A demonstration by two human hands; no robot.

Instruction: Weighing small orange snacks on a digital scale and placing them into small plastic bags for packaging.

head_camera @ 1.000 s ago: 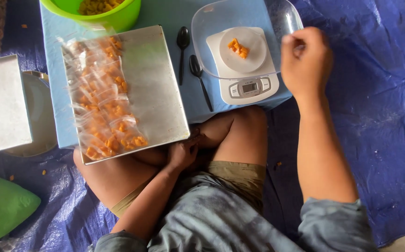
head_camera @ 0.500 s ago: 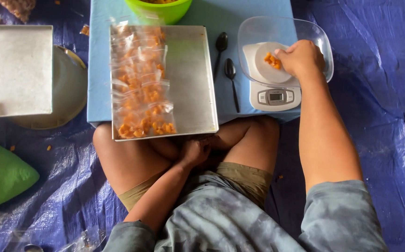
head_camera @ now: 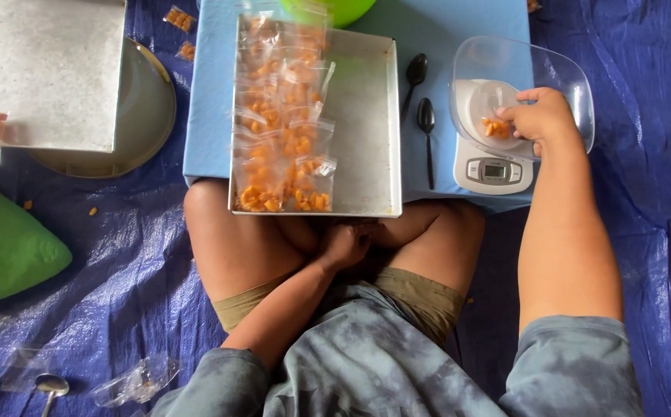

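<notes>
**A:** Where is the right hand (head_camera: 540, 120)?

**B:** Over the white kitchen scale (head_camera: 490, 147), reaching into the clear bowl (head_camera: 575, 85) that sits on it. The fingers (head_camera: 517, 112) are curled narrow, their tips down at a small heap of orange snack pieces (head_camera: 496, 127) on the bowl's floor. They touch the heap; whether a piece is actually pinched between them, I cannot tell.

**A:** And what lies beyond those fingertips?

**B:** Just past them, two dark spoons (head_camera: 422, 116) lie side by side on the light blue board (head_camera: 212, 116). Further from the fingers sits a metal tray (head_camera: 366, 123), carrying rows of small clear bags of the same orange pieces (head_camera: 285, 131).

**A:** The left hand (head_camera: 347, 243)?

**B:** It rests low, between the person's crossed legs, just under the near edge of the tray. The fingers are loosely folded inward and hold nothing that I can see.

**A:** Anything else about?

**B:** A blue tarp (head_camera: 644, 232) covers the floor. Well away from the left fingers lies a green cushion (head_camera: 3, 247), and a grey metal sheet (head_camera: 42, 69) lies over a round pan (head_camera: 146, 116).
</notes>
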